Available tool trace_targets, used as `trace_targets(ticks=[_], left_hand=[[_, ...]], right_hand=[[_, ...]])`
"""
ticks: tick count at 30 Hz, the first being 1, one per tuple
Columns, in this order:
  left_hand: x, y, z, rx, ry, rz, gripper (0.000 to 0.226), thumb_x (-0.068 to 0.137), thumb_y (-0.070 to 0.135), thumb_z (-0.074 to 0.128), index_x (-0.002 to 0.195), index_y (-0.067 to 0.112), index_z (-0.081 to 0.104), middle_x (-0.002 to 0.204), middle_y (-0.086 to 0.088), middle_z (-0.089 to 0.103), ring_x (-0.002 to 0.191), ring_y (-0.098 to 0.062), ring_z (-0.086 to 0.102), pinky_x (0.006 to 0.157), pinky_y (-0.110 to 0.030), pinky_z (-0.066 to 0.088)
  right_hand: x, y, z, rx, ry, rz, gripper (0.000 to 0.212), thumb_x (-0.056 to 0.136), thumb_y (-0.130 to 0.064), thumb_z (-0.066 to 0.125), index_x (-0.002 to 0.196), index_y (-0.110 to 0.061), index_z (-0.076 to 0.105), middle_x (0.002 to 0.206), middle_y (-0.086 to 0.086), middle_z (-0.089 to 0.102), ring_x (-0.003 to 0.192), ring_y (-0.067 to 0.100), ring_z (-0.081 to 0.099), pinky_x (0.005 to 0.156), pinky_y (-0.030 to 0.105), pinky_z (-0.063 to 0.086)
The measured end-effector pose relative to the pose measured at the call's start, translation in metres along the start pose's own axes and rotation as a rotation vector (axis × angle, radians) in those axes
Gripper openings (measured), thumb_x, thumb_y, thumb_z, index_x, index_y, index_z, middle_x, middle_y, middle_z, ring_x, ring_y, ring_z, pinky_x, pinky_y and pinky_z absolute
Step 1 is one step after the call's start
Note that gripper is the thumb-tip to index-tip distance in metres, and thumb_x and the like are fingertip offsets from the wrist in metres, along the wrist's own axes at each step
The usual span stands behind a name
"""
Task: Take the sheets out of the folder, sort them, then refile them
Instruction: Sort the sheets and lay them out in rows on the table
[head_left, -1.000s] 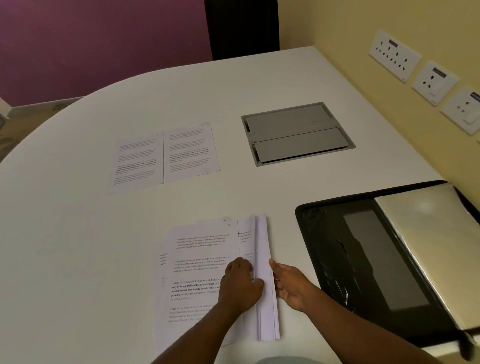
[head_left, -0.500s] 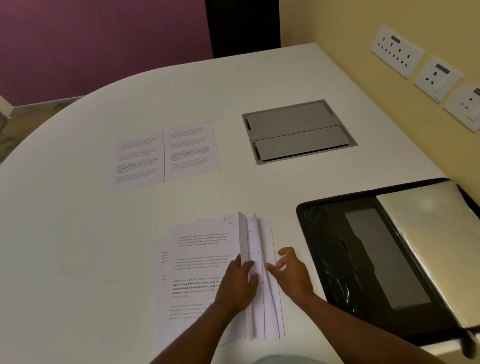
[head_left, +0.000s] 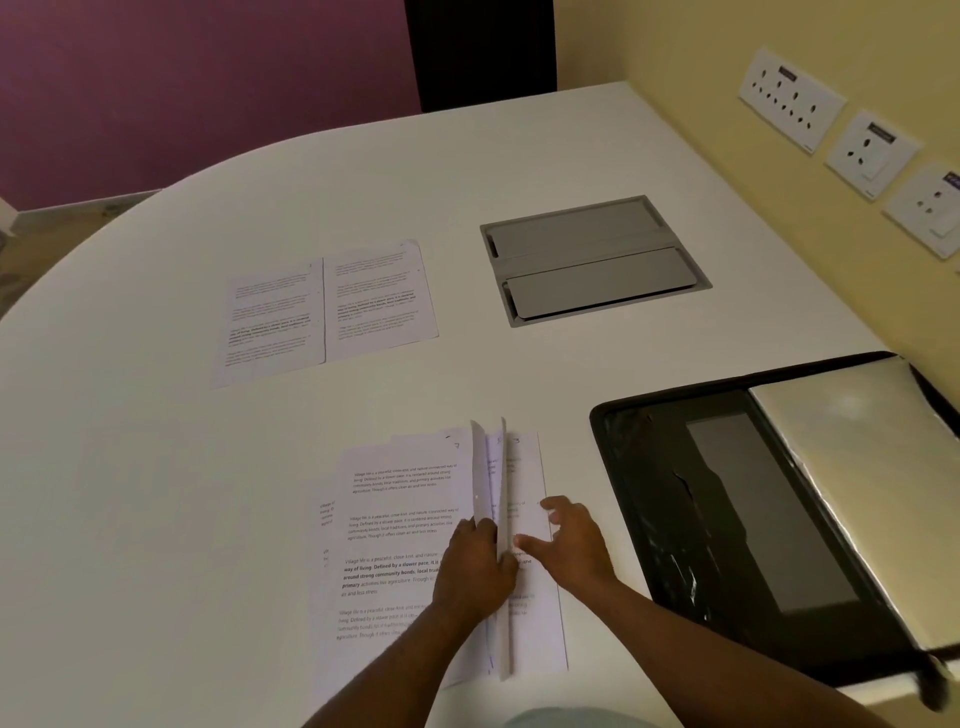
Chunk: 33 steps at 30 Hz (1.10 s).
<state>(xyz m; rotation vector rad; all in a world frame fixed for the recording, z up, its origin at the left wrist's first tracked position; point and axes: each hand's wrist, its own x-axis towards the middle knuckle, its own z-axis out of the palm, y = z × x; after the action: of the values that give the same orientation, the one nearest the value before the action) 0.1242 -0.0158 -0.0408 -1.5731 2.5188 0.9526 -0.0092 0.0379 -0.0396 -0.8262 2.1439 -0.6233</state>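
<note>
1. Pinched between the left hand (head_left: 475, 564) fingers and thumb were the raised right edges of a few sheets, stood up on edge out of the stack (head_left: 410, 540).
2. Beside it, the right hand (head_left: 574, 545) lay spread, fingers loosely extended over the sheets left flat, gripping nothing.
3. A second before, those edges had lain nearly flat under both hands; they had since risen into upright leaves, and the right hand had opened and slid a little away from the stack's middle.
4. That read as leafing through to check the corner numbers, so sorting was under way and refiling not yet begun.
5. Beyond the stack, well apart, two sheets (head_left: 332, 312) lay face up, side by side with edges touching, probably already sorted out.
6. Just right of the stack the folder (head_left: 649, 493) lay open: its dark inner pocket held no sheet that could be seen, and a pale flap covered its far half.
7. Beyond the stack, to the right of the two sheets, a grey hatch (head_left: 592, 260) sat shut in the table (head_left: 156, 493).
</note>
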Motion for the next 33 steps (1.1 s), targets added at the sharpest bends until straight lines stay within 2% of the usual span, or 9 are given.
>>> trace_targets(ticks=[3,6,10,15,19,23,27,29,33], left_hand=[[-0.002,0.001,-0.003,-0.033,0.001,0.009,0.037,0.096,0.036,0.049,0.125,0.014,0.045,0.114,-0.002,0.055,0.099,-0.011,0.052,0.084,-0.018,0.042],[-0.002,0.000,-0.007,-0.080,0.014,0.022,0.034,0.095,0.030,0.050,0.124,0.012,0.045,0.105,-0.002,0.056,0.089,-0.010,0.053,0.075,-0.018,0.044],[0.000,0.000,-0.009,-0.124,0.018,-0.021,0.036,0.093,0.023,0.050,0.127,0.012,0.042,0.093,-0.004,0.060,0.078,-0.015,0.059,0.067,-0.023,0.049],[0.001,-0.005,-0.010,-0.117,0.009,-0.054,0.028,0.092,0.015,0.050,0.119,0.009,0.045,0.087,-0.004,0.057,0.075,-0.015,0.058,0.065,-0.026,0.051],[0.000,-0.001,-0.008,-0.098,0.019,-0.059,0.033,0.090,0.011,0.050,0.124,0.009,0.045,0.092,-0.003,0.055,0.084,-0.015,0.056,0.075,-0.027,0.052],[-0.004,0.008,-0.007,-0.071,-0.061,-0.022,0.080,0.088,0.018,0.053,0.154,0.026,0.006,0.124,-0.007,0.053,0.115,-0.025,0.051,0.096,-0.038,0.049],[-0.009,0.017,-0.009,-0.022,-0.121,-0.037,0.102,0.080,0.071,0.047,0.143,0.045,-0.029,0.151,-0.009,0.033,0.133,-0.038,0.038,0.103,-0.051,0.039],[-0.009,0.020,-0.011,-0.072,-0.055,-0.066,0.099,0.077,0.082,0.037,0.147,0.043,-0.021,0.158,-0.001,0.024,0.139,-0.031,0.036,0.108,-0.051,0.036],[0.007,0.027,-0.028,-0.279,0.043,-0.048,0.077,0.088,0.071,0.033,0.150,0.025,0.028,0.150,0.000,0.043,0.134,-0.019,0.045,0.109,-0.037,0.038]], right_hand=[[0.003,-0.007,0.001,0.084,0.039,0.125,0.049,0.084,-0.028,0.074,0.124,-0.016,0.047,0.120,0.008,0.061,0.106,0.024,0.062,0.087,0.027,0.051],[0.005,-0.010,0.002,0.004,0.049,0.125,0.021,0.088,-0.031,0.069,0.097,-0.017,0.056,0.095,0.002,0.063,0.077,0.012,0.061,0.071,0.020,0.050],[0.008,-0.013,-0.008,0.031,0.058,0.125,0.023,0.090,-0.027,0.067,0.072,-0.019,0.056,0.069,-0.006,0.059,0.056,0.006,0.054,0.052,0.015,0.041],[0.007,-0.020,-0.048,0.000,0.134,0.079,0.021,0.090,-0.022,0.065,0.072,-0.016,0.056,0.070,-0.001,0.061,0.063,0.013,0.058,0.057,0.024,0.048],[0.000,-0.029,-0.095,-0.033,0.312,-0.038,0.016,0.092,-0.021,0.063,0.079,-0.013,0.059,0.067,-0.005,0.056,0.056,0.004,0.051,0.047,0.017,0.034],[-0.004,-0.042,-0.143,-0.032,0.482,-0.151,0.013,0.093,-0.023,0.062,0.084,-0.014,0.061,0.068,-0.007,0.054,0.057,0.000,0.047,0.047,0.016,0.030],[-0.005,-0.061,-0.184,-0.044,0.627,-0.233,0.016,0.093,-0.028,0.063,0.084,-0.014,0.065,0.071,-0.003,0.062,0.057,0.006,0.054,0.047,0.017,0.038],[-0.003,-0.069,-0.199,-0.004,0.673,-0.250,0.016,0.092,-0.028,0.065,0.087,-0.012,0.068,0.075,-0.003,0.063,0.060,0.010,0.058,0.049,0.016,0.038],[0.012,-0.076,-0.217,0.183,0.657,-0.213,0.019,0.089,-0.027,0.068,0.092,-0.009,0.071,0.083,0.001,0.068,0.068,0.013,0.063,0.058,0.018,0.044]])
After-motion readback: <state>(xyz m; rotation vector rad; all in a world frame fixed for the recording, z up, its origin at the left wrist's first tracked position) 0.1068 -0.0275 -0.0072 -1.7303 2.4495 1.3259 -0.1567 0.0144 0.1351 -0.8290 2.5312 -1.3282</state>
